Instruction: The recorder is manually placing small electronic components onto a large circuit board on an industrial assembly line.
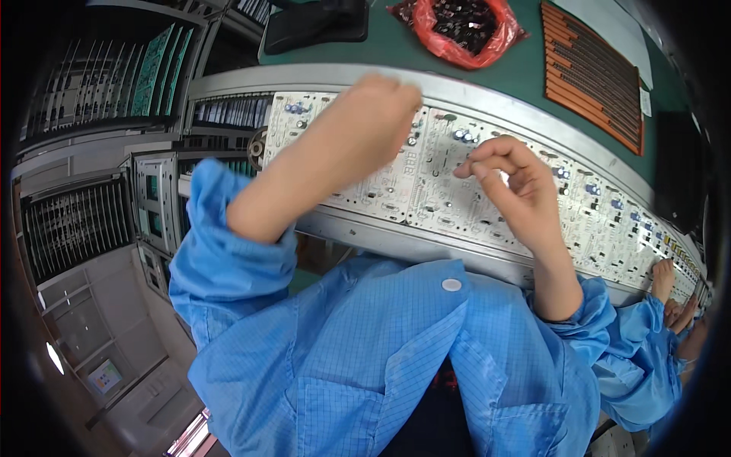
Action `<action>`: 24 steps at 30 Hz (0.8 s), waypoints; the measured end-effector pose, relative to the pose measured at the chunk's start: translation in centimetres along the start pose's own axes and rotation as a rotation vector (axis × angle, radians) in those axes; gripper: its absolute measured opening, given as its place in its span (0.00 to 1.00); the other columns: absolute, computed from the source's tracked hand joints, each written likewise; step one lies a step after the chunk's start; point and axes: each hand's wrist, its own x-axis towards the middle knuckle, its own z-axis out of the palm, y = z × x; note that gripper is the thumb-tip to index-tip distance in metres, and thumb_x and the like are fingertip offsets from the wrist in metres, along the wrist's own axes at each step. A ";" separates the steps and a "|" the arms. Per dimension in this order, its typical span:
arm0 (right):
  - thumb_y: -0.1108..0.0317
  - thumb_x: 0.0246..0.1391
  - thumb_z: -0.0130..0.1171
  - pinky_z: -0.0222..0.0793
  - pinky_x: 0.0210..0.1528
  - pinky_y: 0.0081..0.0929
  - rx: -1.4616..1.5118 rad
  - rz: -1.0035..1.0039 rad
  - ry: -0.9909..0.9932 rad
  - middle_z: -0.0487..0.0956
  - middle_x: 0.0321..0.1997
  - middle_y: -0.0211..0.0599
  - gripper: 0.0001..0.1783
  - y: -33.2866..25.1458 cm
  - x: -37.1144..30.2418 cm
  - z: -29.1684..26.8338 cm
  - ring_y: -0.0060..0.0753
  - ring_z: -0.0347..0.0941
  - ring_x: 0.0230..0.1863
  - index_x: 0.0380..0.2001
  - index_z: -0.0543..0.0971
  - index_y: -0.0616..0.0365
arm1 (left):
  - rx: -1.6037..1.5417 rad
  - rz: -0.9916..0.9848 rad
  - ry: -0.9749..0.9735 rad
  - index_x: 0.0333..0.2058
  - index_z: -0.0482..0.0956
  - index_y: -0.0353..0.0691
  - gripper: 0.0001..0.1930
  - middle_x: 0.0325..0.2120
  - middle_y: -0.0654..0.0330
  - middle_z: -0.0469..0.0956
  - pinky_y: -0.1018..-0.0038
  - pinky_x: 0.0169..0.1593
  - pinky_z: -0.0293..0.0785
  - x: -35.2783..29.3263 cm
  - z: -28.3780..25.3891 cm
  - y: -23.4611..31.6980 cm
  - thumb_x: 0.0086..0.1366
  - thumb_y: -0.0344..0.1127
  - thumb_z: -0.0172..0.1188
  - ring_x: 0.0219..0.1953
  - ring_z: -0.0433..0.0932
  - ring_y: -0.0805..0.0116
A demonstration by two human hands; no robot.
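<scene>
Grip of the right hand (531,199) curls at two o'clock; the left hand (377,118) blurs at twelve — whether either pinches anything, I cannot tell. White circuit boards (384,188) run beneath, eleven to three o'clock; beyond — a red bag (509,34) at one.

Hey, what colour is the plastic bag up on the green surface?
The plastic bag is red, best seen in the head view.

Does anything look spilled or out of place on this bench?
Nothing clearly stands out. Small dark parts sit inside the open red plastic bag, and the white rectangular circuit boards lie in line along the silver metal rail. Fine damage is too small to tell.
</scene>
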 end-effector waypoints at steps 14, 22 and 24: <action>0.75 0.59 0.55 0.67 0.53 0.24 -0.055 0.015 -0.162 0.84 0.36 0.34 0.08 0.7 -0.6 0.2 0.23 0.76 0.45 0.42 0.75 0.61 | 0.351 0.053 0.021 0.33 0.82 0.33 0.06 0.30 0.46 0.80 0.60 0.44 0.75 16.1 2.0 -4.3 0.58 0.29 0.62 0.38 0.79 0.47; 0.76 0.59 0.55 0.67 0.52 0.24 0.022 0.065 -0.168 0.83 0.37 0.36 0.08 0.7 -0.6 -0.4 0.23 0.76 0.45 0.42 0.75 0.63 | 0.122 -0.044 0.058 0.35 0.82 0.34 0.08 0.27 0.50 0.82 0.64 0.41 0.77 16.7 1.1 -5.1 0.57 0.29 0.64 0.34 0.82 0.54; 0.76 0.59 0.55 0.67 0.52 0.24 0.063 0.092 -0.165 0.83 0.37 0.36 0.08 0.8 -0.5 -0.4 0.23 0.76 0.45 0.43 0.75 0.63 | 0.048 -0.072 0.063 0.36 0.83 0.34 0.08 0.28 0.51 0.82 0.66 0.41 0.78 16.7 0.6 -5.2 0.57 0.29 0.64 0.33 0.82 0.57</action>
